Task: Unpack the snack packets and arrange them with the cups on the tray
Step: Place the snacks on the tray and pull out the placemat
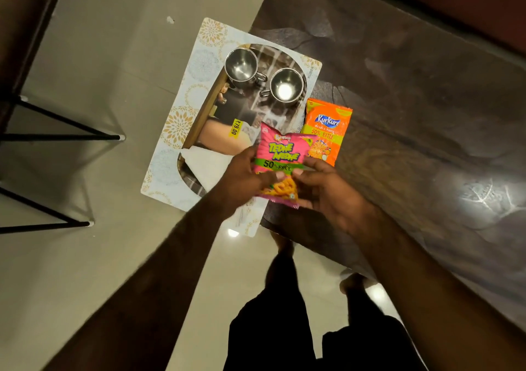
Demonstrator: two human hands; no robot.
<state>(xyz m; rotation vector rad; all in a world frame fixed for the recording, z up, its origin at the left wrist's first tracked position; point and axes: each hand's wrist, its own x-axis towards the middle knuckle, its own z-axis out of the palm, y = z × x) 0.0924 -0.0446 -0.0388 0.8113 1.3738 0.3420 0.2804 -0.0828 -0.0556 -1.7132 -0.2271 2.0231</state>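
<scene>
Pale glossy floor tiles [119, 66] fill the left of my view, and a dark wood-grain bench [398, 100] runs across the right. I see a patterned tray [182, 120] lying at the bench's near-left corner, hanging well out over the floor. It is still in its printed wrapper, with a yellow price sticker [235, 127] on it. Two empty steel cups sit on its far end: the left cup [241, 67] and the right cup [286, 86], close together, handles turned toward each other. An orange Kurkure packet [327, 131] lies flat on the bench, just beside the tray's right edge.

My pink Tedhe Medhe packet [280, 157] is held up over the tray's near-right corner, overlapping the orange one's left side in my view. It looks puffed and sealed, with green lettering, a green "50% free" band and yellow curls pictured low down.

My left hand [242, 180] has its grip closed on the packet's lower left, thumb on front. My right hand [327, 191] pinches the lower right likewise.
</scene>
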